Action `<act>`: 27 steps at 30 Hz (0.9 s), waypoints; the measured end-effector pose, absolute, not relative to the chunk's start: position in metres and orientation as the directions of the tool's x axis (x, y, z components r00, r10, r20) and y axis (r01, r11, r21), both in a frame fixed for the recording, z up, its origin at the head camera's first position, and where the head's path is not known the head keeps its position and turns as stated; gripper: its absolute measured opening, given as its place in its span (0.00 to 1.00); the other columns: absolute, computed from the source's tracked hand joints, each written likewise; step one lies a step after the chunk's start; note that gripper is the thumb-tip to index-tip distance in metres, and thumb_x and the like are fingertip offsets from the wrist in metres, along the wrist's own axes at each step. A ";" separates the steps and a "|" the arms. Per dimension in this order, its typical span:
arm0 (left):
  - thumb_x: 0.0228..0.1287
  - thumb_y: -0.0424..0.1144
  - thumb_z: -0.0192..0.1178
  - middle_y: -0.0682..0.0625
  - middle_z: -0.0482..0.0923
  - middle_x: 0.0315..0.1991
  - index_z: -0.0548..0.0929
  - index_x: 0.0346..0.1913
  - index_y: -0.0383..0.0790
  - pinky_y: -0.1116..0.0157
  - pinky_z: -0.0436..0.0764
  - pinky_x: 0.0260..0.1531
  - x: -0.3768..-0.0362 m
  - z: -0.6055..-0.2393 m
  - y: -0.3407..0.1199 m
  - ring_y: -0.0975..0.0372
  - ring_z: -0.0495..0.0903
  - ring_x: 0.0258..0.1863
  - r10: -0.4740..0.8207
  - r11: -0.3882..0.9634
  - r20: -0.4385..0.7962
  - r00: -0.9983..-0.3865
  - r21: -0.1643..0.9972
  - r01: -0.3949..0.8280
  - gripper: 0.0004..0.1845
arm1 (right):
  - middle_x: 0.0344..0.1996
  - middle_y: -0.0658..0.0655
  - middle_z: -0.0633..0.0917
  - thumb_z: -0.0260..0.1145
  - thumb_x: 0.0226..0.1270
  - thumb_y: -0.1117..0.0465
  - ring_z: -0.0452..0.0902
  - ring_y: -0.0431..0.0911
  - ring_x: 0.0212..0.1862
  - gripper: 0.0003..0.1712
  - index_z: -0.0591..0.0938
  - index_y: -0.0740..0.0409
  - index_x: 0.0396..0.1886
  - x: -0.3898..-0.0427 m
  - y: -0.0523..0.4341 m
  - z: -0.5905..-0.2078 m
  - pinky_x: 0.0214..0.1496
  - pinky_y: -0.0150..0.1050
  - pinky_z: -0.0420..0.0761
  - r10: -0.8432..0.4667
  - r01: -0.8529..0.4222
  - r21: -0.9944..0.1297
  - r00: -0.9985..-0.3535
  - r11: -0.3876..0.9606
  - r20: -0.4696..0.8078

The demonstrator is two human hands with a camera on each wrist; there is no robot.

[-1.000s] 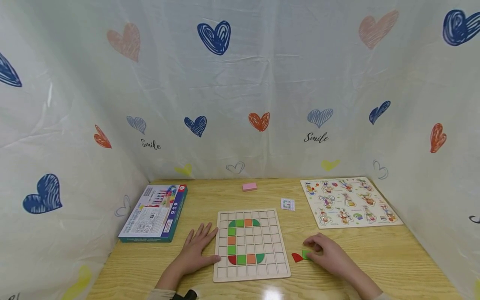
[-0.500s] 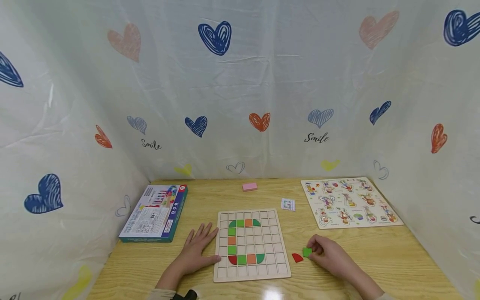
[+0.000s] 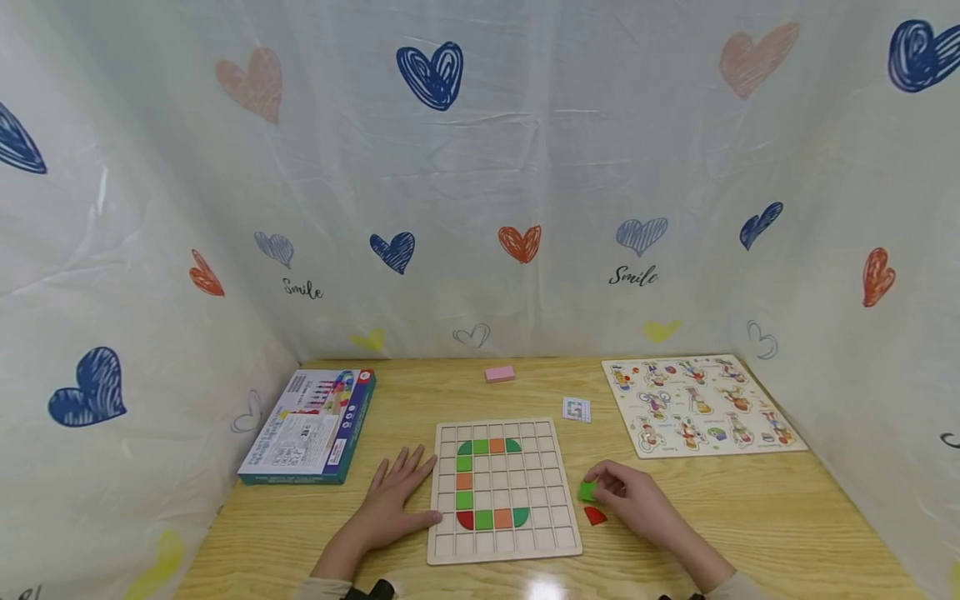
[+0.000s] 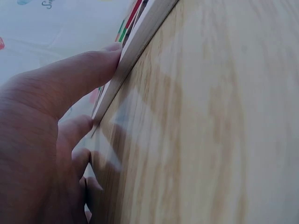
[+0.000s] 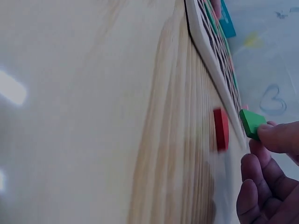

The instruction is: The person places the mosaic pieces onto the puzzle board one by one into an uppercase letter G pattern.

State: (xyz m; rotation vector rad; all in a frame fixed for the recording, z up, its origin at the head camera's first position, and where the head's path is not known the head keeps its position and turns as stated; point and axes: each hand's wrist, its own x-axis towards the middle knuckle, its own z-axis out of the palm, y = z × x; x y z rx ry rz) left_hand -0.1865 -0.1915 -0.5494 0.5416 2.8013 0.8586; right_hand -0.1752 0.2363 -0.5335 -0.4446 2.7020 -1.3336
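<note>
My right hand (image 3: 633, 498) pinches a light-green square tile (image 3: 587, 491) between thumb and fingers, just right of the wooden grid board (image 3: 504, 546). In the right wrist view the green tile (image 5: 252, 124) is raised off the table, with the thumb on its near side. Below it on the table lies a red quarter-circle tile (image 3: 595, 516). Several green, orange and red tiles sit in the board's cells in a C-like shape. My left hand (image 3: 393, 502) lies with fingers spread, its thumb and a fingertip touching the board's left edge; the left wrist view shows the thumb (image 4: 88, 70) against that edge.
A small patterned card (image 3: 576, 408) lies behind the board, and a pink block (image 3: 499, 374) sits farther back. At the left is a boxed game (image 3: 309, 427). A picture puzzle board (image 3: 705, 406) lies back right. A heart-printed curtain (image 3: 480, 183) encloses the table.
My right hand has taken hold of the green square tile, lifted it and carried it left toward the board. The left hand, the board and the red tile have stayed put.
</note>
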 end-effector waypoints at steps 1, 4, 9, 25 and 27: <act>0.61 0.67 0.65 0.45 0.49 0.82 0.62 0.80 0.49 0.41 0.33 0.76 -0.187 -0.550 -0.192 0.44 0.41 0.81 0.385 0.770 -0.047 -0.922 0.568 0.292 0.49 | 0.33 0.46 0.81 0.68 0.72 0.59 0.77 0.36 0.34 0.06 0.84 0.49 0.45 -0.176 0.231 -0.532 0.37 0.32 0.80 -0.313 -0.221 -0.798 -0.949 0.561 0.043; 0.61 0.68 0.64 0.46 0.48 0.82 0.62 0.80 0.51 0.43 0.33 0.76 -0.187 -0.551 -0.192 0.45 0.40 0.81 0.382 0.774 -0.055 -0.923 0.564 0.287 0.49 | 0.32 0.47 0.81 0.68 0.72 0.58 0.77 0.37 0.34 0.05 0.84 0.49 0.45 -0.179 0.212 -0.529 0.36 0.32 0.79 -0.347 -0.232 -0.810 -0.937 0.539 0.037; 0.61 0.68 0.64 0.46 0.49 0.82 0.62 0.80 0.51 0.43 0.33 0.76 -0.188 -0.553 -0.193 0.45 0.41 0.81 0.382 0.777 -0.050 -0.923 0.558 0.291 0.48 | 0.31 0.45 0.80 0.67 0.72 0.58 0.75 0.37 0.32 0.04 0.84 0.47 0.44 -0.184 0.182 -0.530 0.34 0.32 0.78 -0.389 -0.248 -0.809 -0.921 0.532 0.027; 0.61 0.66 0.65 0.44 0.50 0.81 0.63 0.79 0.48 0.40 0.35 0.75 -0.187 -0.550 -0.192 0.43 0.42 0.81 0.391 0.763 -0.029 -0.920 0.569 0.307 0.48 | 0.27 0.42 0.78 0.68 0.70 0.64 0.70 0.34 0.28 0.05 0.86 0.48 0.41 -0.192 0.140 -0.534 0.30 0.30 0.74 -0.457 -0.346 -0.748 -0.887 0.566 0.065; 0.61 0.66 0.65 0.44 0.49 0.82 0.63 0.80 0.48 0.41 0.34 0.75 -0.186 -0.550 -0.192 0.44 0.42 0.81 0.388 0.765 -0.036 -0.921 0.570 0.300 0.48 | 0.29 0.42 0.77 0.70 0.68 0.63 0.70 0.34 0.29 0.05 0.86 0.48 0.41 -0.193 0.140 -0.534 0.31 0.31 0.73 -0.460 -0.351 -0.730 -0.886 0.586 0.057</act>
